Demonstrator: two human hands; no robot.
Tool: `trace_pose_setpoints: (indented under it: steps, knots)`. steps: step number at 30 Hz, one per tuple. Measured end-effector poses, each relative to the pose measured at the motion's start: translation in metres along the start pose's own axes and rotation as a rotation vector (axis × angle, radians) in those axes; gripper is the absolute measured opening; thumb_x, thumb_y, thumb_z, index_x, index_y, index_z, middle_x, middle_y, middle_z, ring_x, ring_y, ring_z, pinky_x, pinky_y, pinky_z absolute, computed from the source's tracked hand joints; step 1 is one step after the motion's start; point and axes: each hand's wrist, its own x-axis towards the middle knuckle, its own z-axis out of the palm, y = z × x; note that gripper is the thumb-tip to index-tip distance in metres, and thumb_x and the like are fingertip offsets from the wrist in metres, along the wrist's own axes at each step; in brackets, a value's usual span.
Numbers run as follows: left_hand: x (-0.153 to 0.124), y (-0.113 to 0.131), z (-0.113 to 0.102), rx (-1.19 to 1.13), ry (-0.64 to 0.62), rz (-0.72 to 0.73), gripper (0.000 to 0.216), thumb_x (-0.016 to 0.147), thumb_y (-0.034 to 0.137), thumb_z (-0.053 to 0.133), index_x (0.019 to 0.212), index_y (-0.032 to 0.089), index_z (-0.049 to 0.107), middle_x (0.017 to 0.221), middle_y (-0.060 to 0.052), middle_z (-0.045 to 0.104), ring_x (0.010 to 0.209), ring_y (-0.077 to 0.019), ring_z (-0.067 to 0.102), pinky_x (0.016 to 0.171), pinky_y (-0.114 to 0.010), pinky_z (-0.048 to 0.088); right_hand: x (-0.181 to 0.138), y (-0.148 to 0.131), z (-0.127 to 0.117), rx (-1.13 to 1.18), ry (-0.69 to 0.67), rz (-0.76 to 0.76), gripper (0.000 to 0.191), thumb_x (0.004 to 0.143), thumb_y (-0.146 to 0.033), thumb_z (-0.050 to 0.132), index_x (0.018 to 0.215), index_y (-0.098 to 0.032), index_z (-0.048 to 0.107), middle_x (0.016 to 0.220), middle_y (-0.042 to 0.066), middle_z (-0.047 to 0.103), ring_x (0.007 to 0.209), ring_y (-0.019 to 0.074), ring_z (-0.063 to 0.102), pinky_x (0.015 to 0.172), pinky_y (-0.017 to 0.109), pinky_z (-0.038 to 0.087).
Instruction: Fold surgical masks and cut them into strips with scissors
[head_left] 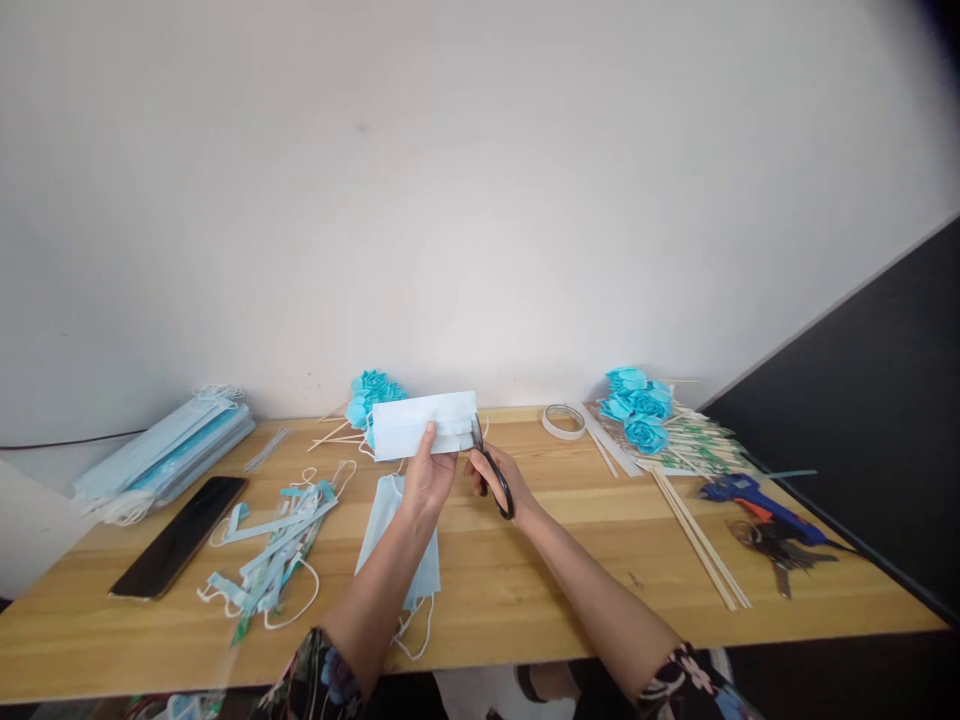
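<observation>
My left hand (431, 475) grips a light blue face mask (412, 418) from below, with the thumb laid on its front. Black-handled scissors (496, 482) are in my right hand (499, 470), fingers closed around the loops. The blades lie at the right edge of the mask; whether they have cut into it I cannot tell. Beneath my left forearm a second face mask (426, 570) lies on the wooden table (570, 590), its ear loops toward the front edge. A heap of cut mask strips (277, 550) with loops lies left of it.
At the left are a stack of masks (169, 450) and a phone (180, 535). Blue fabric flowers (375, 390) lie behind the held mask. At the right are a tape roll (564, 422), more blue flowers (637, 405), wooden sticks (701, 540), a blue glue gun (761, 503) and keys (776, 550).
</observation>
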Motion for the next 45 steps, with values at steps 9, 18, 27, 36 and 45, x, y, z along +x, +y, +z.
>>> trace_pose_setpoints:
  steps: [9, 18, 27, 36, 45]
  knots:
    - [-0.002, -0.007, -0.006, 0.062, -0.075, -0.040, 0.029, 0.092, 0.028, 0.070, 0.119, 0.015, 0.070, 0.111, -0.008, 0.077, 0.101, -0.0194, 0.072, 0.091, -0.029, 0.056, 0.000, -0.003, -0.003, 0.015, 0.034, 0.008, 0.052, 0.083, -0.071, 0.061, 0.076, -0.020, 0.058, 0.066, -0.001, 0.058, 0.046, 0.0098, 0.050, 0.047, 0.025, 0.039]
    - [-0.006, -0.010, -0.007, 0.188, -0.134, -0.037, 0.023, 0.088, 0.032, 0.073, 0.108, 0.019, 0.072, 0.093, -0.004, 0.076, 0.089, -0.0204, 0.071, 0.088, -0.031, 0.054, -0.001, -0.002, -0.004, 0.065, 0.050, -0.009, 0.053, 0.081, -0.073, 0.061, 0.077, -0.020, 0.057, 0.067, -0.001, 0.057, 0.049, 0.0106, 0.051, 0.048, 0.025, 0.040]
    - [-0.009, -0.012, -0.005, 0.193, -0.119, -0.058, 0.029, 0.086, 0.034, 0.075, 0.110, 0.018, 0.071, 0.097, -0.004, 0.077, 0.089, -0.0210, 0.071, 0.085, -0.031, 0.054, 0.002, 0.001, -0.006, 0.050, 0.089, -0.021, 0.056, 0.079, -0.076, 0.060, 0.077, -0.020, 0.057, 0.065, -0.001, 0.057, 0.047, 0.0106, 0.050, 0.046, 0.025, 0.040]
    - [-0.006, -0.016, -0.007, 0.149, -0.093, -0.067, 0.040, 0.084, 0.033, 0.078, 0.120, 0.017, 0.069, 0.107, -0.006, 0.077, 0.094, -0.0207, 0.071, 0.090, -0.031, 0.052, 0.001, 0.003, -0.004, 0.067, 0.117, -0.008, 0.054, 0.079, -0.074, 0.060, 0.074, -0.021, 0.052, 0.063, -0.003, 0.053, 0.045, 0.0092, 0.046, 0.043, 0.024, 0.037]
    - [-0.007, -0.015, -0.007, 0.111, -0.098, -0.077, 0.038, 0.086, 0.029, 0.077, 0.121, 0.017, 0.069, 0.113, -0.007, 0.076, 0.100, -0.0210, 0.071, 0.093, -0.031, 0.053, 0.001, 0.004, -0.004, 0.083, 0.130, 0.007, 0.054, 0.079, -0.073, 0.063, 0.070, -0.021, 0.052, 0.059, -0.003, 0.051, 0.042, 0.0087, 0.045, 0.039, 0.023, 0.036]
